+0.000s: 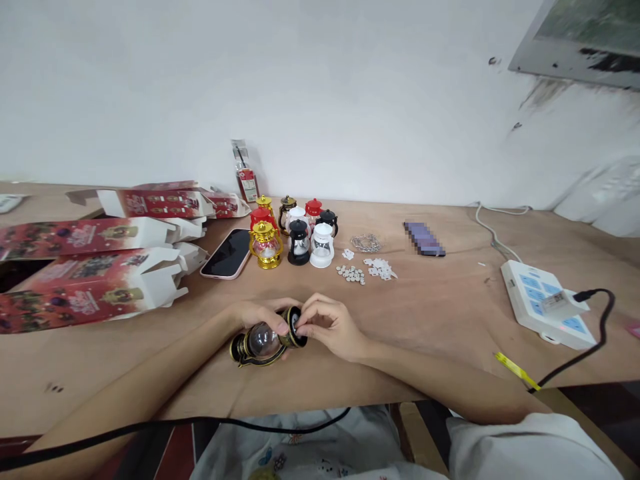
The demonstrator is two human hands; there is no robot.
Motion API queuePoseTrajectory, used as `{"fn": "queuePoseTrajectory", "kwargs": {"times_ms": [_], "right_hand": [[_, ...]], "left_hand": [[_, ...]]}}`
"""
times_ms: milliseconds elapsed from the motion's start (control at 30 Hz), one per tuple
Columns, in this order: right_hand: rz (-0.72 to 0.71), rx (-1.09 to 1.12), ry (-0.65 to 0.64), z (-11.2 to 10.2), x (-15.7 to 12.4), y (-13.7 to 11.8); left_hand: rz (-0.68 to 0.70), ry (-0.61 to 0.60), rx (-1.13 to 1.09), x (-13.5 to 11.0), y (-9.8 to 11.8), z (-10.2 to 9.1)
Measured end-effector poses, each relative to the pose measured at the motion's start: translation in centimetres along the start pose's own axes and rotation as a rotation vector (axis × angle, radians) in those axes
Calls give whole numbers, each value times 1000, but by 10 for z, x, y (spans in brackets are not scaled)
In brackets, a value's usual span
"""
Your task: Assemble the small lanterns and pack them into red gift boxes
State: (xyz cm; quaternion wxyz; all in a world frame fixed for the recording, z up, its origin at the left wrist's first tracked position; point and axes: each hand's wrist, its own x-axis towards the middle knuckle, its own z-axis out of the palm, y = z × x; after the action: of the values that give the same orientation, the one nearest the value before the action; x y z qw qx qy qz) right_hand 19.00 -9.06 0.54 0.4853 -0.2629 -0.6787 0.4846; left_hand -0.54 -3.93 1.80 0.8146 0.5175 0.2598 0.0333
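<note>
A small black-and-gold lantern (264, 340) lies on its side above the near part of the table, its base turned to the right. My left hand (263, 317) is wrapped round it near the base. At the base's underside, the fingers of my right hand (333, 327) are pinched together; whatever they may hold is too small or hidden to make out. Beyond my hands stand several little lanterns, among them a gold one (267, 247), a black one (299, 243) and a white one (322, 247). Button cells (351, 274) and small white plastic pieces (381, 269) lie to their right.
Red printed cartons (85, 287) are stacked at the left, beside a phone (227, 255). Metal rings (366, 243) and a blurred purple object (424, 239) lie farther right. A power strip (547, 303) with a plugged-in charger and a yellow strip (517, 371) are at the right.
</note>
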Motion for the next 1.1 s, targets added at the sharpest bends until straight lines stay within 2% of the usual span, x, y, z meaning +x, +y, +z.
{"fn": "queuePoseTrajectory", "kwargs": {"times_ms": [133, 267, 367, 433, 500, 567, 667, 733, 800, 933, 1100], "right_hand": [[-45, -72, 23, 0, -1, -2], [-93, -114, 46, 2, -2, -3], [-51, -19, 181, 4, 0, 1], [32, 54, 303, 3, 4, 7], [138, 106, 382, 0, 9, 13], [240, 136, 408, -4, 13, 19], [365, 198, 341, -9, 18, 21], [430, 263, 277, -11, 19, 19], [476, 316, 252, -12, 20, 15], [507, 379, 278, -15, 22, 9], [566, 551, 398, -23, 23, 9]], "left_hand": [[42, -24, -37, 1, -1, 0], [133, -99, -71, 5, 1, 2], [165, -147, -76, 10, 1, 0], [117, -150, -74, 14, 1, -3], [47, -102, -84, 18, 2, -5], [-23, 1, -118, 22, 4, -4], [-154, 173, -186, 27, 11, 4], [-226, 243, -209, 30, 14, 10], [-254, 268, -209, 31, 16, 13], [-224, 229, -231, 31, 17, 9], [-197, 287, -229, 25, 21, 9]]}}
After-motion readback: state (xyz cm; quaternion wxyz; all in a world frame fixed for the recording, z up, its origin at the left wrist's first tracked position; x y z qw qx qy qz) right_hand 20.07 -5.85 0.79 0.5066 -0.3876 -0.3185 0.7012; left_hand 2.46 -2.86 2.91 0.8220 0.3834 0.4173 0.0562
